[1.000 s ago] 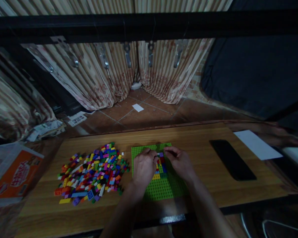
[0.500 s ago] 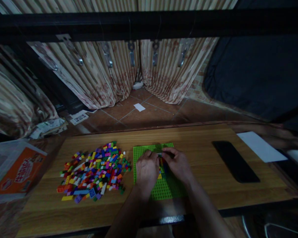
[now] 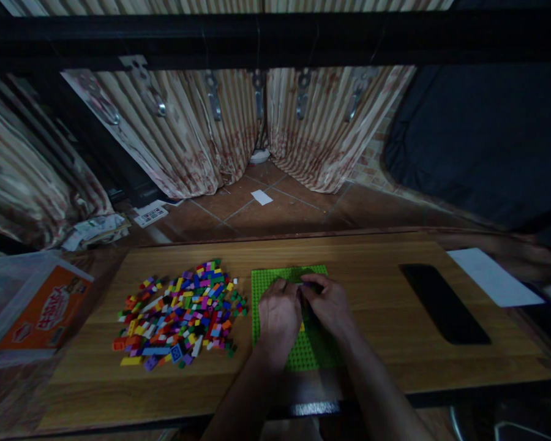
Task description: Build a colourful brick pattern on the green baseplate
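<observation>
A green studded baseplate lies on the wooden table under both of my hands. My left hand rests over its middle, fingers curled in, and what they grip is hidden. From the right, my right hand meets it with thumb and forefinger pinched together. A small pale and purplish bit of a building brick shows between the fingertips; its shape is too small and dark to tell. Just below, a yellow brick peeks out on the plate beside my left hand. Left of the plate spreads a pile of loose coloured building bricks.
A black phone-like slab and a white sheet lie at the table's right. At the far left stands a clear plastic box with an orange label. Beyond the table are a tiled floor and striped curtains.
The view has shifted slightly, so the table appears a little further right. My hands have drawn closer together, covering the red and yellow bricks that showed between them.
</observation>
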Demonstrator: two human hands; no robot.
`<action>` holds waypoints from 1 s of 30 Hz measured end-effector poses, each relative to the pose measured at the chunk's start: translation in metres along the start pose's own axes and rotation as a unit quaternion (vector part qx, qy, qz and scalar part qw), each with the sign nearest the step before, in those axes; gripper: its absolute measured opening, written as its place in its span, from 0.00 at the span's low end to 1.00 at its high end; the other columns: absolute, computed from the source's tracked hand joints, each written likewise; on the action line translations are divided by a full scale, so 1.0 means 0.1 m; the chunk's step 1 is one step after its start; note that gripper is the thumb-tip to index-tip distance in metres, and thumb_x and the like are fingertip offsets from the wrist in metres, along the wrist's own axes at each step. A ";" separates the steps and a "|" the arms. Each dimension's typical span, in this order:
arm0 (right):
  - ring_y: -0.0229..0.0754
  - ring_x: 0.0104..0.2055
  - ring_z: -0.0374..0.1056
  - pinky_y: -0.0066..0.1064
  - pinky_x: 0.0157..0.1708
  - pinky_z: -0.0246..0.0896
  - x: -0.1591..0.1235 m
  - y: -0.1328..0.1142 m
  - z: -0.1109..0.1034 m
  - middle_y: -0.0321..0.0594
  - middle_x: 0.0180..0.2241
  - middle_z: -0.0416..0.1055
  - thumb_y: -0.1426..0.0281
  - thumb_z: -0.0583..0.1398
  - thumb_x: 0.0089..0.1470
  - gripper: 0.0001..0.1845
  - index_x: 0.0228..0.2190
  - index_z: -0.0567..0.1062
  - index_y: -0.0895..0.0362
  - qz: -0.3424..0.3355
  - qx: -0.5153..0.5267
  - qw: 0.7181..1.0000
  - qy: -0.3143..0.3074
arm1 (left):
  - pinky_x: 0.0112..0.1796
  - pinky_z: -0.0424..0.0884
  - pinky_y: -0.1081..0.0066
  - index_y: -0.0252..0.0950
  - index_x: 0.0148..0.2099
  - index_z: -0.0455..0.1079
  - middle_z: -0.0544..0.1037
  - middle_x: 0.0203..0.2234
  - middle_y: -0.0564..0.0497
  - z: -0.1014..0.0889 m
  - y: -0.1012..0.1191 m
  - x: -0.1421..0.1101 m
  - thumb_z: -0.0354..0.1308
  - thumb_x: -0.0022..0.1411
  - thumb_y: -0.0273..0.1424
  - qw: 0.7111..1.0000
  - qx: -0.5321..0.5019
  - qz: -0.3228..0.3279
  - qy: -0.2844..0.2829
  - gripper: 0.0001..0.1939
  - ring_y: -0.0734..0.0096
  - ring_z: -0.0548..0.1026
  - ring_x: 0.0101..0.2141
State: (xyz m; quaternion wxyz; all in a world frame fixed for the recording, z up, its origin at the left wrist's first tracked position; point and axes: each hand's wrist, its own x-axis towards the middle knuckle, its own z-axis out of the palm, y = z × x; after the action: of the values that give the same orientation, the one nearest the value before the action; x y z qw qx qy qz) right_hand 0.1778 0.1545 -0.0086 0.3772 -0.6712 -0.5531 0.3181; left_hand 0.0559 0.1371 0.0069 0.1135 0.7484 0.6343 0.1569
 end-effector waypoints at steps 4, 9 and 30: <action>0.46 0.37 0.72 0.38 0.41 0.65 0.01 -0.01 0.01 0.42 0.36 0.78 0.66 0.58 0.45 0.14 0.34 0.80 0.55 0.009 0.000 1.000 0.003 | 0.37 0.67 0.69 0.39 0.39 0.74 0.75 0.34 0.49 0.01 0.01 0.00 0.47 0.66 0.27 1.000 0.001 -0.001 0.007 0.13 0.66 0.73 0.36; 0.47 0.36 0.72 0.39 0.39 0.66 0.02 -0.03 0.01 0.42 0.35 0.78 0.66 0.59 0.43 0.14 0.32 0.80 0.56 0.026 0.009 1.000 0.001 | 0.37 0.68 0.68 0.38 0.37 0.74 0.75 0.33 0.48 0.02 0.02 0.01 0.47 0.65 0.27 1.000 0.005 -0.007 0.002 0.13 0.65 0.74 0.35; 0.41 0.32 0.72 0.32 0.33 0.66 -0.24 -0.38 0.01 0.39 0.31 0.78 0.60 0.64 0.47 0.12 0.32 0.79 0.55 -0.018 0.223 0.974 0.040 | 0.33 0.69 0.72 0.34 0.36 0.77 0.80 0.27 0.52 -0.74 -1.22 -0.21 0.57 0.57 0.34 0.905 -0.312 -0.186 0.221 0.11 0.70 0.76 0.29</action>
State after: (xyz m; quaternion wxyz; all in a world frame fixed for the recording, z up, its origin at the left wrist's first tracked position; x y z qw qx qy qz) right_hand 0.1536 0.1349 0.0239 0.5448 -0.5725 -0.4646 0.3994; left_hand -0.0869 0.1351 0.0281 0.2256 0.4891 0.6898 0.4838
